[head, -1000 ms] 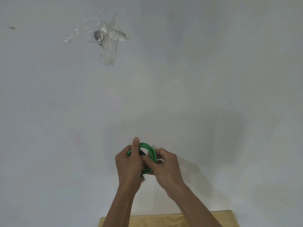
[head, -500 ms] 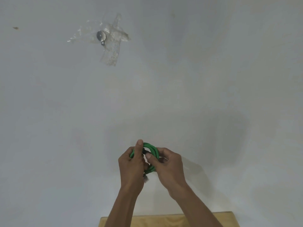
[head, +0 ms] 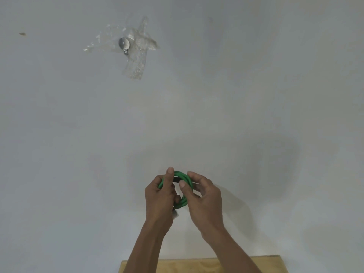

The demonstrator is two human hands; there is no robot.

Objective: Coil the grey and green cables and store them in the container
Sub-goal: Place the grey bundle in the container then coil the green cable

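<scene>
1. Whereas the right thumb lay flat on the loops a second ago, it now lifts clear; the right hand (head: 204, 201) regrips the green cable (head: 184, 179) at lower centre of the frame.
2. Left hand (head: 160, 200): fingers pinching the coil, thumb upright.
3. Judgement: coil nearly finished; container and grey cable unseen.

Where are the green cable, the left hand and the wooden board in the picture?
green cable (head: 185, 177): head view, on the top arc of the coil between the hands.
left hand (head: 159, 201): head view, on the back of the hand.
wooden board (head: 197, 266): head view, on the bare surface between the forearms.
</scene>
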